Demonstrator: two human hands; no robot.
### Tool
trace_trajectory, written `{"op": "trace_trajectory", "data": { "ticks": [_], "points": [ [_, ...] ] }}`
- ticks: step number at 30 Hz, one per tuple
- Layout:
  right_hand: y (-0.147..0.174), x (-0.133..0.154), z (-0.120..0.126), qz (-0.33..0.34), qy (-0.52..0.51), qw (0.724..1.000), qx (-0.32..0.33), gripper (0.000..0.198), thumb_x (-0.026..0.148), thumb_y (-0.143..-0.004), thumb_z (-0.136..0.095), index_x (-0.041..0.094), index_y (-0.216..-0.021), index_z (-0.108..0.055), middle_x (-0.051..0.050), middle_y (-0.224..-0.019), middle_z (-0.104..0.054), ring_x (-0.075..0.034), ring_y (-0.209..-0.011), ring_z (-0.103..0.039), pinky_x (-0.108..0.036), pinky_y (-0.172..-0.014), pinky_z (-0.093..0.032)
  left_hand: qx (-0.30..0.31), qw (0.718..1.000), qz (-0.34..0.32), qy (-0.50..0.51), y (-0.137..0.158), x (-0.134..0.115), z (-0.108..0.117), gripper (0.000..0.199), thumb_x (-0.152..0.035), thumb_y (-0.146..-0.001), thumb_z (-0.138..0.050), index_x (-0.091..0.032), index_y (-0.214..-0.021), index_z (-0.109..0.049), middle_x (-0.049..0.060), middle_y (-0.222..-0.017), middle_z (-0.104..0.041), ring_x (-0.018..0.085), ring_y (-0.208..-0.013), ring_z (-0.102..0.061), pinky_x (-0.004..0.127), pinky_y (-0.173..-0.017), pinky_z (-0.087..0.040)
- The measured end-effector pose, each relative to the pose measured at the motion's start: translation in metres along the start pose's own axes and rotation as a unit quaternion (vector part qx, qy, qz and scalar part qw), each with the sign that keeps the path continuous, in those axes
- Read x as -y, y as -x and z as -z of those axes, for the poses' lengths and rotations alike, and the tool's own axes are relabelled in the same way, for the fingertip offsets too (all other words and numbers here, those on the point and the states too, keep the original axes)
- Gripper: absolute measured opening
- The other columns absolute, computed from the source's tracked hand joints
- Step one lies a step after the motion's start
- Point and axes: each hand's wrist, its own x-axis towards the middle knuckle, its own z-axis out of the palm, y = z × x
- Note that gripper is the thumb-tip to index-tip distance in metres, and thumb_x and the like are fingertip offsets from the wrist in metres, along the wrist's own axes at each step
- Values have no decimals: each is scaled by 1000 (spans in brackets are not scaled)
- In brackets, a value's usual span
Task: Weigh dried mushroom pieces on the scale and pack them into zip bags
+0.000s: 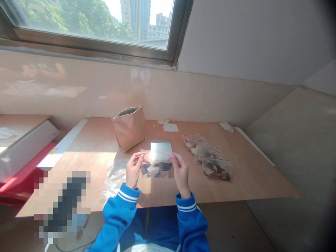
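Observation:
Between my hands hangs a clear zip bag (157,170) holding dark and pale pieces that I cannot name. My left hand (133,169) pinches its upper left corner, and my right hand (180,173) pinches the upper right corner. Right behind the bag lies a flat scale-like device (161,145) with a shiny top, partly covered from view. Several filled zip bags with red seal lines lie to the right, the nearest being a bag of dark and tan pieces (216,169). Under and beside my left hand is a crumpled clear plastic bag (113,178).
A brown paper bag (130,128) stands open-topped at the back left of the wooden table (252,178). White paper (170,127) and scraps (226,127) lie near the wall. A blurred dark object (67,201) is at the front left, by a cable. A red stool (18,189) is left.

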Motion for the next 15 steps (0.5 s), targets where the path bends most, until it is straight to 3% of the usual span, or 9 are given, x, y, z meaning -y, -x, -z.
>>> {"op": "trace_trajectory", "data": {
  "ticks": [6, 10, 15],
  "points": [
    [4, -5, 2, -72, -37, 994, -79, 34, 49, -81, -65, 16, -90, -67, -5, -74, -70, -18, -66, -63, -27, -58, -50, -23, 999, -18, -22, 2, 1, -1, 28, -42, -82, -65, -16, -93, -63, 2, -70, -68, 13, -66, -66, 19, -55, -45],
    [3, 4, 4, -60, -38, 994, -86, 36, 50, -85, -59, 15, -91, -67, -4, -72, -68, -14, -57, -58, -27, -56, -48, -34, 998, -37, -35, 3, -6, -3, 27, -42, -83, -64, -16, -90, -64, 2, -72, -69, 12, -67, -66, 17, -54, -44],
    [4, 15, 8, -47, -2, 996, -70, 44, 52, -93, -44, 15, -98, -67, -5, -75, -69, -16, -62, -59, -27, -59, -48, -14, 998, -43, -31, 6, -14, -5, 30, -44, -85, -60, -16, -94, -64, 2, -66, -68, 11, -57, -63, 16, -46, -39]
  ]
}}
